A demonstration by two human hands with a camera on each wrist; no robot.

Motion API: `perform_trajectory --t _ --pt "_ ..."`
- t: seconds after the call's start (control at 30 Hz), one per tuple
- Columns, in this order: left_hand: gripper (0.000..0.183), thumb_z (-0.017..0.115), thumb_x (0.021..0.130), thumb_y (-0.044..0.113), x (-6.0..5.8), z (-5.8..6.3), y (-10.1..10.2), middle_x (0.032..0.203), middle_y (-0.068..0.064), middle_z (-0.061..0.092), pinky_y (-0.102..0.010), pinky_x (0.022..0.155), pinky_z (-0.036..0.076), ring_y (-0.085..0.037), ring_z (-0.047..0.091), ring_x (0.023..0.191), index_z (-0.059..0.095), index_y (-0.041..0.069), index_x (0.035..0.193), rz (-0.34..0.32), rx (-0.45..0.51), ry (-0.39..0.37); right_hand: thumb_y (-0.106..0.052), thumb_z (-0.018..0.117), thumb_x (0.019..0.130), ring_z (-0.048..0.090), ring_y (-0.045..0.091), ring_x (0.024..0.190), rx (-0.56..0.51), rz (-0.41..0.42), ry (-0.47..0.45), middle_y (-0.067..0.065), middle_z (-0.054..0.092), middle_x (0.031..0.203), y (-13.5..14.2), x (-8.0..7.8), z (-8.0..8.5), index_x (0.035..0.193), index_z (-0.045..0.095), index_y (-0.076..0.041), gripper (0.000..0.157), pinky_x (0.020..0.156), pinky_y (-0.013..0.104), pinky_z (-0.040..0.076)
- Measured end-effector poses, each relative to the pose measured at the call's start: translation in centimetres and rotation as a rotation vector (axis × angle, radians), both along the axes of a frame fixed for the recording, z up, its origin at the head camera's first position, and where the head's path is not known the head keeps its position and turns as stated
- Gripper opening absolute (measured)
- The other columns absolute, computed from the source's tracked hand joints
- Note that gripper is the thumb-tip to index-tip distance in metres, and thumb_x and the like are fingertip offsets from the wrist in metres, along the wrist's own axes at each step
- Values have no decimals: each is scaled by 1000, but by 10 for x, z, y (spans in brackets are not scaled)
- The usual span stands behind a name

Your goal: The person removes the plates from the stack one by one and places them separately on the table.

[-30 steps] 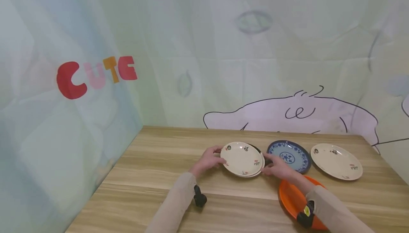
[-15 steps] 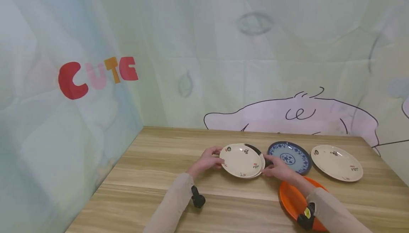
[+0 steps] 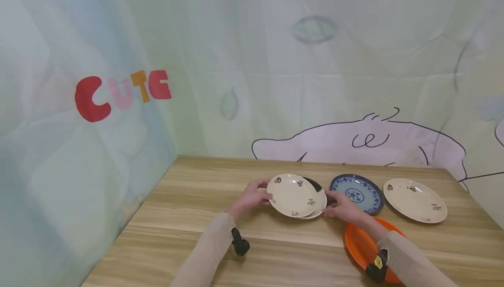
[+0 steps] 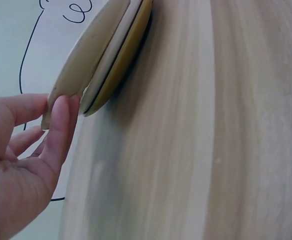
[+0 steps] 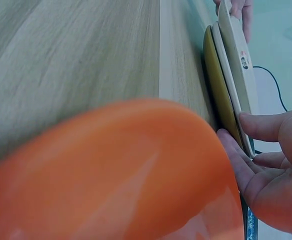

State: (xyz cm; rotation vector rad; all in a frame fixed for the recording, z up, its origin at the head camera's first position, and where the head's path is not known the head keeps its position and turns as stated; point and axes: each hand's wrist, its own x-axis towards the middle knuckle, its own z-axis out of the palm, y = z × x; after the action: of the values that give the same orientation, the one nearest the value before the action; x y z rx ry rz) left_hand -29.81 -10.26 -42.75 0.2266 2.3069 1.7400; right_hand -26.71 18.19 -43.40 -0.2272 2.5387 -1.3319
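My left hand pinches the left rim of a small cream plate with little printed motifs, the top one of a stack. In the left wrist view this plate is tilted up at the hand's side, with a gap to the plates beneath. Under it sit a second cream plate and a dark plate whose outside is yellow-brown. My right hand grips the right edge of these lower plates, its thumb on the second plate's rim and fingers against the yellow-brown underside.
A blue patterned plate lies just right of the stack, and a larger cream oval plate farther right. An orange plate lies under my right forearm. A wall with printed drawings stands behind the wooden table.
My left hand has moved a little left with the top cream plate, uncovering more of the second cream plate and the dark one. The right hand has stayed almost still at the stack's edge.
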Motion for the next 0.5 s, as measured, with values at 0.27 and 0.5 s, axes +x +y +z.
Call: perform_trajectory --t 0.27,0.5 --pt "55 59 82 -5 -3 9 -12 124 -25 46 -39 72 55 -11 57 65 39 -5 133 17 -2 56 -9 66 80 55 29 101 -15 -20 -24 29 37 134 0 -1 -1 136 31 8 69 79 35 53" --pt "53 58 82 -7 -8 15 -25 124 -25 46 -37 74 55 -11 59 64 41 -5 132 64 14 57 -6 66 79 58 26 97 -27 -29 -27 30 39 132 -1 -2 -3 136 31 8 69 76 34 54"
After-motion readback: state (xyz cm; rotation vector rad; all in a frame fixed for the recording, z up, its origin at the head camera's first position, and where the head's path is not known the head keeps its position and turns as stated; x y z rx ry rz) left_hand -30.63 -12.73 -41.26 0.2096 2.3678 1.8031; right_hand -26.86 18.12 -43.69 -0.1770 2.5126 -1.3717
